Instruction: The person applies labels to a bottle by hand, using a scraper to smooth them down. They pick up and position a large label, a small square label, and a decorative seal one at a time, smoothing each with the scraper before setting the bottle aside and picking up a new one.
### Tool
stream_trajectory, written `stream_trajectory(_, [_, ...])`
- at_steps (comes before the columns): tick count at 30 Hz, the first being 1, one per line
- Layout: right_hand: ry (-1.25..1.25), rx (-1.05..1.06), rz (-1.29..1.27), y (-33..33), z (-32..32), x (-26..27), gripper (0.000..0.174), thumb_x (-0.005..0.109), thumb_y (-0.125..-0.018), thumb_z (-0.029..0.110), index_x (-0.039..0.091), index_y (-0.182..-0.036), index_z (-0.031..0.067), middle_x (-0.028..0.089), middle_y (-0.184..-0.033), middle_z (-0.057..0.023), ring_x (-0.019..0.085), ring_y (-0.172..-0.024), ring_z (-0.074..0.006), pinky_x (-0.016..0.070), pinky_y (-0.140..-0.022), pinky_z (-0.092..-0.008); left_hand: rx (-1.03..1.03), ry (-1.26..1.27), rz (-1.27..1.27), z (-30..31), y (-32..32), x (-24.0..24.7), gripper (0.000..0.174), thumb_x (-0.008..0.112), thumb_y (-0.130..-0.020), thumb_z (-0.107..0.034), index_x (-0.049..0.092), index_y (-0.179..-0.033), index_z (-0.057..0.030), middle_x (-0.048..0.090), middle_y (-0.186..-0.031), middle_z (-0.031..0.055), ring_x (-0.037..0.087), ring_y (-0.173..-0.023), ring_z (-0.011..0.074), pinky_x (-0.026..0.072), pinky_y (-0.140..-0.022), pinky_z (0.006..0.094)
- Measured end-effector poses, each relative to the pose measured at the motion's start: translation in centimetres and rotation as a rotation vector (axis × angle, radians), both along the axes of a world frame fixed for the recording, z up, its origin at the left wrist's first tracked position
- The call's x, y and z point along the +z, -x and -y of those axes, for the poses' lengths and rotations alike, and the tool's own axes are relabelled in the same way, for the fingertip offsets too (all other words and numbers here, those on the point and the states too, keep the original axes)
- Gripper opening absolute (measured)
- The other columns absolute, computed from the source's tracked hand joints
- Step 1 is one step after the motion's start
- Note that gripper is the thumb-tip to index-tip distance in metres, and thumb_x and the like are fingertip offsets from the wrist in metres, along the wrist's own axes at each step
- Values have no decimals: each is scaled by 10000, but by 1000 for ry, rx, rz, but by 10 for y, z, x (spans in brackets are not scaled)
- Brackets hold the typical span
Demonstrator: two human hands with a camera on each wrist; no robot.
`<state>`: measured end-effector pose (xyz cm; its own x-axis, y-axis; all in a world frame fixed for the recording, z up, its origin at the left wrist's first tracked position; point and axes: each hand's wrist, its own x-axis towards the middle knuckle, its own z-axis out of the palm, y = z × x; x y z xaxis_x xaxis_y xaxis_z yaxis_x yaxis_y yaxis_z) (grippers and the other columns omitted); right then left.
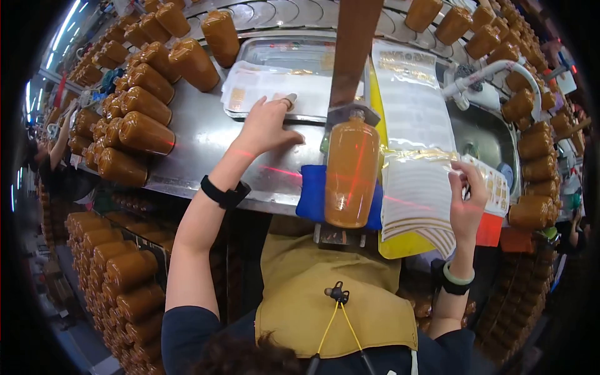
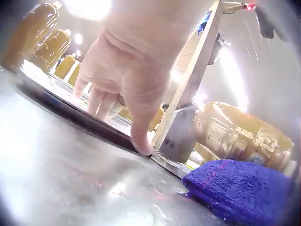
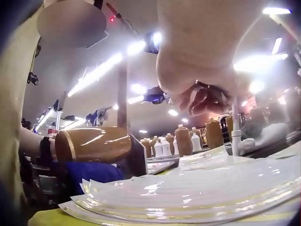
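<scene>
Left hand: yours, released, fingers spread, fingertips reaching onto the loose white label sheets in the shallow steel tray, thumb down on the bare steel tabletop. Right hand: yours, grasping the small white sheet of gold-printed stickers by its near edge, held up just right of the stack of glossy backing sheets. Amber plastic bottle: lying on its side on the blue cloth pad between your hands, crossed by a red laser line. Further amber bottles: lying massed at the table's left.
</scene>
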<state>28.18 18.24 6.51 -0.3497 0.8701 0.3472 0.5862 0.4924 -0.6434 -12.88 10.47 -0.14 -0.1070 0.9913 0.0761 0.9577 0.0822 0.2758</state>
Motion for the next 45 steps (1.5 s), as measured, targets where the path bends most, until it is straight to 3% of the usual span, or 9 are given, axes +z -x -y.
stream_trajectory(3, [-10,53,-24,17,-1,3,169,704,-890,-19,706,-1056,15,654,-879,-51,526,-718,-131,421,-667,-271,-27,-251,-18,8,9,-12,165,761,-766,-116,760,-925,-70,726,-864,148,679,-849,347,520,-827,431])
stream_trajectory(6, [-28,133,-88,41,0,10,185,714,-878,-27,707,-1057,16,662,-882,-59,532,-707,-138,429,-655,-275,39,-227,-16,8,11,-16,109,738,-802,-93,758,-904,-59,704,-792,160,676,-814,358,531,-790,434])
stream_trajectory(11, [-70,245,-168,71,9,17,187,730,-870,-13,718,-1048,44,666,-878,-47,526,-656,-124,405,-562,-271,55,-251,42,12,1,-10,288,815,-780,-176,721,-997,-11,711,-949,177,666,-948,372,527,-854,443])
stream_trajectory(23, [35,261,-140,64,22,16,163,737,-877,35,722,-1039,51,691,-906,-67,604,-668,-135,468,-571,-285,50,-306,56,5,13,-27,244,732,-828,-62,750,-1072,-58,704,-818,163,686,-793,355,531,-742,451])
stream_trajectory(30, [420,405,-305,92,27,15,164,698,-943,92,724,-1088,20,693,-906,-27,571,-778,-60,449,-665,-246,166,-772,242,36,-79,60,377,786,-833,36,720,-1198,-31,781,-972,89,701,-805,151,555,-751,296])
stream_trajectory(32, [580,488,-431,105,33,16,197,676,-981,132,713,-1119,-3,707,-944,-25,578,-805,-44,465,-695,-237,-30,-966,224,43,-110,71,485,814,-785,84,687,-1243,-11,777,-986,114,708,-840,177,561,-780,312])
stream_trajectory(34, [751,489,-601,114,36,20,193,678,-988,144,703,-1110,-3,688,-900,-7,570,-772,-38,466,-685,-227,-110,-920,306,51,-138,79,286,833,-774,44,723,-1037,22,738,-952,138,687,-819,311,560,-729,368])
stream_trajectory(36, [846,489,-607,111,33,27,239,676,-981,194,708,-1054,-31,734,-928,-59,649,-909,-96,526,-830,-279,-172,-918,321,49,-145,68,335,863,-747,28,706,-1043,25,723,-1000,151,673,-846,338,562,-745,388])
stream_trajectory(45, [343,136,-67,27,-92,-16,178,723,-933,180,744,-964,5,693,-791,-21,597,-723,-82,482,-675,-258,-114,-493,607,78,-149,64,1182,994,-625,-301,317,-1548,-2,430,-1538,195,483,-1366,358,404,-1132,464])
